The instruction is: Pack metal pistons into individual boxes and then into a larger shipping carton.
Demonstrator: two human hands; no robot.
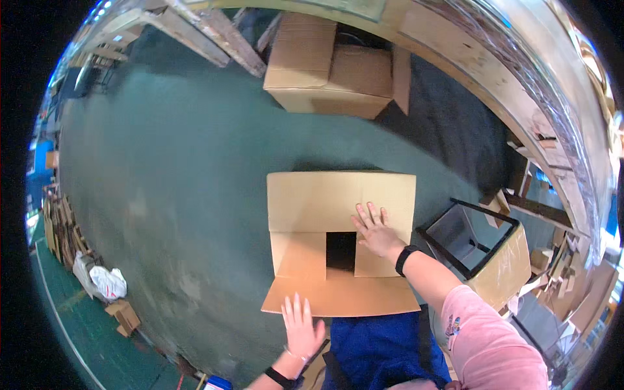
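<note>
A brown cardboard box [296, 257] stands right in front of me. Its two side flaps are folded inward, leaving a dark gap [340, 252] between them. The far flap [305, 200] and the near flap [364, 299] spread outward. Fingers apart, my right hand [377, 233] lies over the right side flap and the lower part of the far flap. My left hand [301, 330], its fingers stretched out, is at the left end of the near flap; whether it touches the cardboard I cannot tell. Neither hand holds anything.
Another cardboard box [338, 101] with open flaps sits on the green floor [162, 162] beyond. At the right stands a carton with a black-edged frame [465, 237] by a workbench. A white bag [108, 283] and a small carton [123, 315] lie far left.
</note>
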